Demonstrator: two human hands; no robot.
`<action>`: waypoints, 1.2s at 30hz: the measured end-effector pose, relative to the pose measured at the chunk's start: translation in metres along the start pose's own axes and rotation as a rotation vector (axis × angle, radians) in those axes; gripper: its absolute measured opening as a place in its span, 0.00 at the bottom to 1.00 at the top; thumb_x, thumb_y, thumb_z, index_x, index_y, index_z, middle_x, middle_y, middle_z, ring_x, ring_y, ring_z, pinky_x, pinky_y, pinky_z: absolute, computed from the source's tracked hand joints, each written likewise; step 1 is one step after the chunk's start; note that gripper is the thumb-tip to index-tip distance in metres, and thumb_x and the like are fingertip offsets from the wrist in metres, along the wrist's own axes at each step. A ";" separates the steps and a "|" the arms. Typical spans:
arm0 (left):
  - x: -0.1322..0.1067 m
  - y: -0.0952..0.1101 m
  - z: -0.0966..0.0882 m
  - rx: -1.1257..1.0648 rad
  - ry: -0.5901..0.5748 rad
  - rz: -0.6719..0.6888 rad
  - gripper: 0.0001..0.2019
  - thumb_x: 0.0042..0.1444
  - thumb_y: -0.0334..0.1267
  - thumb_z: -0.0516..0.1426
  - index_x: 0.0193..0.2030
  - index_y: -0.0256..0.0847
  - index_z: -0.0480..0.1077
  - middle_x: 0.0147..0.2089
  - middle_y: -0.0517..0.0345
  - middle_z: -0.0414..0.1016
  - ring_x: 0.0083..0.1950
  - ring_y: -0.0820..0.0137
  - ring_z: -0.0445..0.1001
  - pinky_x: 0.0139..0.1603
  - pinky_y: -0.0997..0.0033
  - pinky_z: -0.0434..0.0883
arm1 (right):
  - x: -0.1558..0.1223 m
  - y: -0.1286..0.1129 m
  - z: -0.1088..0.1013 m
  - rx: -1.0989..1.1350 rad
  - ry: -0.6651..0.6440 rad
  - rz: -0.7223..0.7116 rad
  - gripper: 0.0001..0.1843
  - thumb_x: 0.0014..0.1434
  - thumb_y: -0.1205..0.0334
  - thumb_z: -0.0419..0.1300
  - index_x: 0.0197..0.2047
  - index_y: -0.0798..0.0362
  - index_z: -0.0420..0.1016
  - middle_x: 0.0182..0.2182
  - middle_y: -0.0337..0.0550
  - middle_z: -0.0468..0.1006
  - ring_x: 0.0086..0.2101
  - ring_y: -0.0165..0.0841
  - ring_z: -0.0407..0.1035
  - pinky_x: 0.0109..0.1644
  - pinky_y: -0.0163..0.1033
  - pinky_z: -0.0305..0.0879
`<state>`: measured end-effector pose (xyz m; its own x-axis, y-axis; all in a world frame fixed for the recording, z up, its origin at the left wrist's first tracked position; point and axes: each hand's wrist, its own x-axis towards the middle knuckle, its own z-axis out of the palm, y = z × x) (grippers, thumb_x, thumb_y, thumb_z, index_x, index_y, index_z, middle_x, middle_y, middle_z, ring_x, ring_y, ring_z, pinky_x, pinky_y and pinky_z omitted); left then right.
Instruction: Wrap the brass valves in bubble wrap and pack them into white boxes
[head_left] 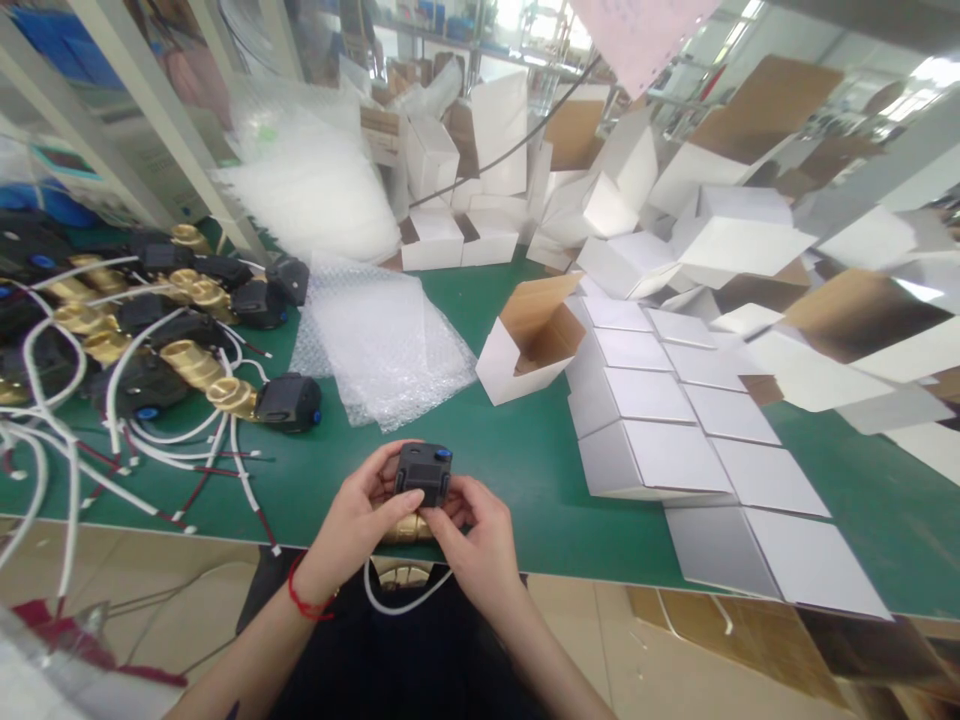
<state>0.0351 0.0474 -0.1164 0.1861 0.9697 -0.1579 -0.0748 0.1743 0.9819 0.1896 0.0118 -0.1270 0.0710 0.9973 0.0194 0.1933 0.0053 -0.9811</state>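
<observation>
Near the table's front edge, a motorized brass valve (424, 474) with a black actuator housing and a blue knob is between my two hands. My left hand (377, 502) wraps its left side, thumb across the housing's lower front. On the other side my right hand (478, 530) has its fingers closed at the lower right of the housing, by the white cable (405, 608) that loops below. Part of the brass body shows under the housing. Beyond the hands lie sheets of bubble wrap (390, 340), and an open white box (517, 375) with a brown inside stands to their right.
Several similar valves (289, 402) with white cables and thin wire ends crowd the left of the green table (525, 535). Rows of closed white boxes (671, 455) stand at the right. Open boxes (731, 235) pile up behind, beside a bubble-wrap stack (315, 180).
</observation>
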 end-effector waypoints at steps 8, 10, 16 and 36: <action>0.000 0.008 0.018 -0.501 0.229 -0.259 0.17 0.57 0.46 0.62 0.45 0.32 0.74 0.35 0.49 0.81 0.34 0.63 0.80 0.32 0.71 0.77 | 0.000 0.009 0.001 0.156 -0.061 0.013 0.15 0.65 0.53 0.57 0.40 0.56 0.77 0.26 0.41 0.77 0.25 0.30 0.72 0.28 0.33 0.68; 0.001 0.015 0.023 -0.606 0.291 -0.326 0.14 0.63 0.42 0.55 0.45 0.32 0.74 0.33 0.48 0.81 0.33 0.64 0.80 0.32 0.71 0.77 | -0.001 0.009 0.002 0.164 -0.061 0.013 0.15 0.65 0.52 0.57 0.39 0.55 0.76 0.27 0.42 0.77 0.26 0.30 0.72 0.27 0.32 0.68; 0.002 0.029 0.029 -0.706 0.353 -0.369 0.17 0.70 0.38 0.46 0.43 0.32 0.74 0.29 0.46 0.80 0.24 0.68 0.77 0.27 0.72 0.76 | -0.003 0.012 0.003 0.190 -0.041 0.023 0.15 0.66 0.51 0.57 0.37 0.55 0.75 0.28 0.43 0.77 0.25 0.29 0.72 0.25 0.30 0.68; -0.010 0.046 0.031 -1.095 0.352 -0.440 0.22 0.69 0.45 0.43 0.48 0.32 0.73 0.48 0.36 0.78 0.49 0.53 0.80 0.40 0.55 0.79 | -0.005 0.012 0.000 0.300 0.032 0.003 0.21 0.66 0.45 0.57 0.33 0.55 0.73 0.23 0.41 0.75 0.21 0.27 0.68 0.23 0.31 0.65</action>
<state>0.0599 0.0404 -0.0662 0.1412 0.7559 -0.6393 -0.8859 0.3847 0.2592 0.1918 0.0068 -0.1384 0.1031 0.9945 0.0178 -0.1039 0.0286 -0.9942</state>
